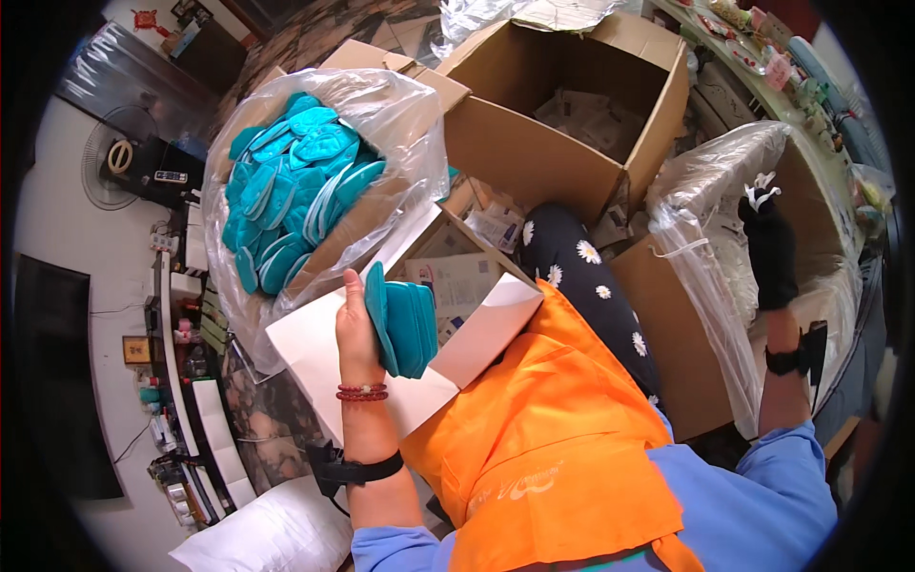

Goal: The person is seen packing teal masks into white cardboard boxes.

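In my left hand [356,329] is a stack of teal fabric pads [412,329], with the thumb pointing up beside it. The hand is over the edge of a white open box [319,338] that has flat printed packets [459,284] inside. My right hand [768,250], in a black glove, is raised over a plastic-lined carton [681,338] at the right. Its fingers are closed round some thin white pieces [761,191], whose kind I cannot make out.
A clear plastic bag [419,143] at the left holds many more teal pads [295,181]. Behind it stands a large open carton [534,143] with packets in it. A fan [116,157] and shelf line the left wall; a cluttered table [753,48] is far right.
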`<state>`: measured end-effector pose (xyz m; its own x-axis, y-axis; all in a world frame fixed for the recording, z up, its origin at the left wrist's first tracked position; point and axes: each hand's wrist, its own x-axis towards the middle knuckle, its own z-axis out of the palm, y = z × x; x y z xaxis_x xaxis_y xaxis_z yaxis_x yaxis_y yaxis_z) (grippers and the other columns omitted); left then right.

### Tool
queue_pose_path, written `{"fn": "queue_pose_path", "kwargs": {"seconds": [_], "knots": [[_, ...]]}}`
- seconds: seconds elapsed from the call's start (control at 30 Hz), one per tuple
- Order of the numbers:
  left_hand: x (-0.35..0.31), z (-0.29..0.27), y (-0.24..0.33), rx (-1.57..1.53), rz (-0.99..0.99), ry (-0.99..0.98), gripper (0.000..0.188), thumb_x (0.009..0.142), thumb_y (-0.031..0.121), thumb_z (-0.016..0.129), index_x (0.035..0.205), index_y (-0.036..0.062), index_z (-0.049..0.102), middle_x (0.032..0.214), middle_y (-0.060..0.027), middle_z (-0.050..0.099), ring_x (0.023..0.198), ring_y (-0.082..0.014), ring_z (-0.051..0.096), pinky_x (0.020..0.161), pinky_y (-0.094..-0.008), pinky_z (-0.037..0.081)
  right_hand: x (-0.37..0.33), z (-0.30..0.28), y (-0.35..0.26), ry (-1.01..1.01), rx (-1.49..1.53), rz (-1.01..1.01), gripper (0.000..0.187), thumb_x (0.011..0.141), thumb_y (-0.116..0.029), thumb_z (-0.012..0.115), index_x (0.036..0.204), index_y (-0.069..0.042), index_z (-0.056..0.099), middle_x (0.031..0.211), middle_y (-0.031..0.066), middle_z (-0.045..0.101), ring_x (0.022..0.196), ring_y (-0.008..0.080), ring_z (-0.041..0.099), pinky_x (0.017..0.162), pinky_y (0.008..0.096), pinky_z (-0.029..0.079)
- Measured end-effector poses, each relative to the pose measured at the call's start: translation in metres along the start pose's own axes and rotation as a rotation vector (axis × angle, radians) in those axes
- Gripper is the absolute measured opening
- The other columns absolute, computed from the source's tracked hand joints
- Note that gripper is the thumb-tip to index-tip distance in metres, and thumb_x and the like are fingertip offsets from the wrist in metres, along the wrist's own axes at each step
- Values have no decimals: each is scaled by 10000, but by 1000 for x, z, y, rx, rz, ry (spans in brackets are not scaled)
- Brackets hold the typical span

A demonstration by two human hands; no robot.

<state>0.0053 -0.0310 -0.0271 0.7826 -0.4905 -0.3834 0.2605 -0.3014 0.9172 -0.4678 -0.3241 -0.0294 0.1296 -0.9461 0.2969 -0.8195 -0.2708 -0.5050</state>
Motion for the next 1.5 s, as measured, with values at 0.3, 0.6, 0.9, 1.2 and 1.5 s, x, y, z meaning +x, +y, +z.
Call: {"fn": "queue_pose_path", "kwargs": {"seconds": [0.3, 0.6, 0.9, 1.2, 1.5], "knots": [[-2, 6, -30, -53, -142, -154, 638, 956, 624, 498, 985, 11, 670, 823, -78, 689, 682, -164, 677, 620, -294, 572, 13, -35, 24, -698, -607, -117, 424, 775, -438, 736, 1012, -86, 747, 1024, 180, 699, 997, 322, 663, 887, 440, 516], [-4, 17, -36, -90, -189, -219, 654, 975, 607, 471, 1044, -17, 654, 891, -86, 699, 763, -167, 688, 707, -304, 587, 36, -43, 66, -695, -307, 211, 439, 923, -476, 593, 1049, -86, 751, 999, 130, 742, 936, 256, 705, 866, 401, 526], [-2, 4, -78, 752, 304, -151, 482, 1005, 466, 533, 832, 23, 614, 723, -148, 639, 666, -216, 616, 649, -372, 500, 37, -9, 26, -876, -373, 514, 482, 932, -473, 598, 1131, -45, 694, 962, 85, 686, 760, 239, 678, 636, 338, 569], [-11, 22, -80, 1039, 524, -220, 443, 991, 432, 531, 804, 36, 599, 760, -192, 652, 753, -417, 628, 671, -486, 482, -4, 23, 3, -629, -148, -115, 415, 785, -402, 750, 1061, -94, 723, 1084, 136, 712, 996, 308, 680, 886, 384, 523], [8, -6, -60, 584, 341, -443, 250, 940, 248, 666, 912, 0, 655, 755, -95, 666, 724, -159, 616, 685, -325, 497, 32, 50, 139, -314, -323, -122, 321, 860, -279, 694, 983, 17, 674, 948, 185, 687, 774, 310, 680, 624, 428, 560]]}}
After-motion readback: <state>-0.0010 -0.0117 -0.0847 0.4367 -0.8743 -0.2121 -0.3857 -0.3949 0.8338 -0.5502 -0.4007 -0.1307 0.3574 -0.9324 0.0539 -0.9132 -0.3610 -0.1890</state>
